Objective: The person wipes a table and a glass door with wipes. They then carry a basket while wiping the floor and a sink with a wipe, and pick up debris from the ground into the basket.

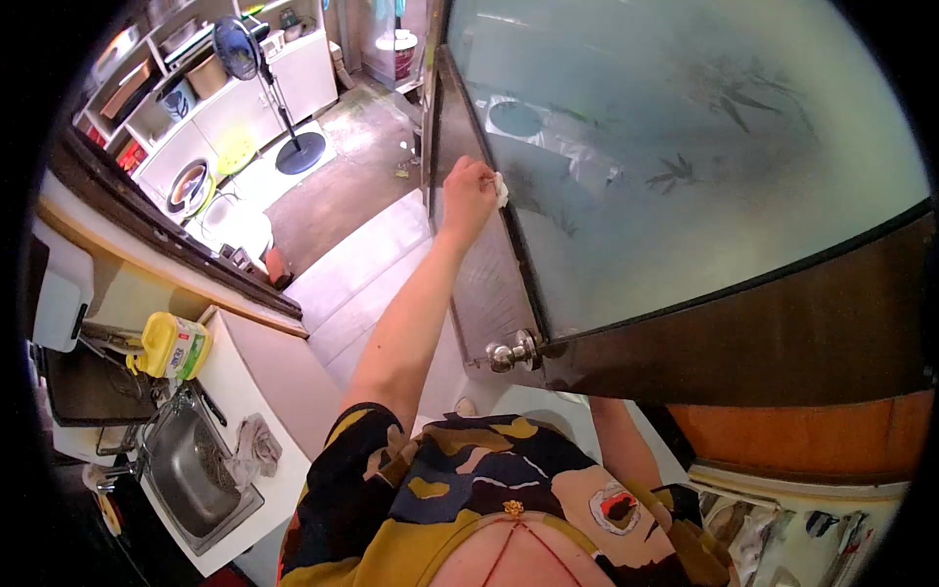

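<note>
Clearly, the left hand [470, 199] grips white cloth [502, 191] against the door [685, 354], the right hand hidden, grip unclear.

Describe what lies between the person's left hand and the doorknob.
Between the left hand and the doorknob runs only a bare stretch of the door's side frame, beside the frosted glass; the head view shows it.
</note>
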`<state>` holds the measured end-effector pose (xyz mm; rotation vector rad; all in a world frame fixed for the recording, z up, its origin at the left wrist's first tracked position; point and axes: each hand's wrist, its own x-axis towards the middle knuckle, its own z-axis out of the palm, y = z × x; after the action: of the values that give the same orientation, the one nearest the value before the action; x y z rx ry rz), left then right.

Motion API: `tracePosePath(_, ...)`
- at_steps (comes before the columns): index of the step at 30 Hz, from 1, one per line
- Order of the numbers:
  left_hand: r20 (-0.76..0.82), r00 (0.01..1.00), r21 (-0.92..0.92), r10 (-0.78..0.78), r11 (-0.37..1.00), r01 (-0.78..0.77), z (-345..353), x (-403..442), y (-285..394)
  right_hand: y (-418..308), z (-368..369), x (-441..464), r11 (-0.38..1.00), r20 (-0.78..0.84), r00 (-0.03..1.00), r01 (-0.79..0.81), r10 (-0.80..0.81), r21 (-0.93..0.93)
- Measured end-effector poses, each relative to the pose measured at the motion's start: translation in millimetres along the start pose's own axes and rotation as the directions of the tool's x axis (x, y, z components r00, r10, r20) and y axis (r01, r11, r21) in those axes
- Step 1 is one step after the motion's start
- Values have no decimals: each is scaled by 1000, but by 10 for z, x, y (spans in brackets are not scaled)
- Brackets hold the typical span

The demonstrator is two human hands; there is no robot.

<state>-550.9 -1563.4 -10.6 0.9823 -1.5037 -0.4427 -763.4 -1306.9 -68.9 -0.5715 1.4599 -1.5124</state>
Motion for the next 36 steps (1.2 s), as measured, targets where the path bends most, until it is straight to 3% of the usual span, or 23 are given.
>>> tracePosePath(4, 140, 987, -1, 79, 997, -80, 68, -331, 240, -80, -172, 140, 999, -42, 999, 29, -27, 42)
tracePosePath(5, 260, 966, -28, -5, 1000, 13, 84, -569, 355, -101, -222, 166, 998, -55, 998, 32, -29, 55)
tracePosePath(8, 414, 905, -175, 94, 984, -22, 47, -1058, 945, -151, -357, 277, 994, -105, 994, 49, -39, 100)
tracePosePath(12, 504, 844, -302, 184, 953, -28, 183, -962, 998, -185, -577, 391, 984, -169, 985, 71, -43, 164)
tracePosePath(17, 379, 893, -30, 243, 968, -251, 426, -270, 573, -202, -806, 339, 965, -250, 968, 61, 5, 254)
tracePosePath(21, 368, 924, 41, 105, 991, -129, 510, 336, 57, -414, -406, 95, 888, -286, 957, 97, 40, 450)
tracePosePath(25, 316, 948, 101, 32, 993, -67, 606, 1003, -564, -138, -387, 142, 807, -449, 888, 339, -103, 484)
tracePosePath(28, 276, 961, 132, -2, 991, -36, 567, 1482, -940, -159, -262, 186, 742, -434, 867, 455, -244, 492)
tracePosePath(32, 200, 979, 270, -29, 963, -27, 717, 2108, -1632, -326, 98, 106, 793, -537, 815, 469, -218, 390)
tracePosePath(34, 184, 981, 328, -53, 945, -11, 712, 2380, -1803, -205, -60, 121, 786, -522, 822, 472, -228, 400)
tracePosePath(36, 150, 988, 259, -22, 966, -18, 692, 2542, -1882, -183, -56, 96, 801, -490, 823, 488, -289, 347)
